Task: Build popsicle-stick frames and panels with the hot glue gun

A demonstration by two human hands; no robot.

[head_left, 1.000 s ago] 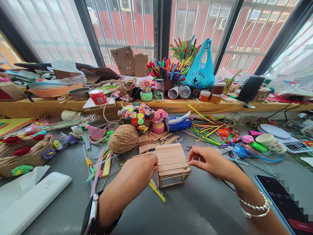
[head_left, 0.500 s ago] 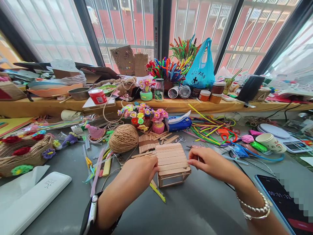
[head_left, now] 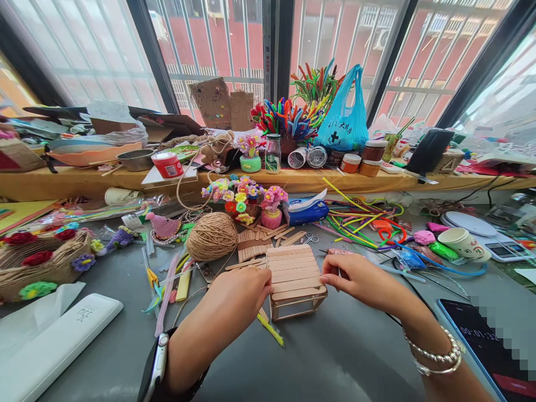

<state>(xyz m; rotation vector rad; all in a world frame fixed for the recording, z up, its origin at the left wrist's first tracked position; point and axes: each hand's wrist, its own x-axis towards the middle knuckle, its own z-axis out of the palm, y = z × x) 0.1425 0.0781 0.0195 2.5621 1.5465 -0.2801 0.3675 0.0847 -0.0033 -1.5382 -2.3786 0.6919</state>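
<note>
Indoors, grey table [head_left: 335, 357], cluttered sill [head_left: 87, 182], windows [head_left: 335, 33], left hand [head_left: 245, 290], right hand [head_left: 350, 276], each grip pinching stick box [head_left: 295, 272]

Grey table [head_left: 330, 363] bearing wooden-stick box [head_left: 294, 269], twine ball [head_left: 211, 237], scissors [head_left: 310, 238], phone [head_left: 473, 338]

Bright daylight from windows [head_left: 234, 50], wide-angle edge distortion

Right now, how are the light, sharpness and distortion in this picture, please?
Head view: daylight washes out the windows at upper left; head view: dark frames slant at the sides, likely wide-lens distortion; head view: stick box, left hand and right hand show no strong blur.
</note>
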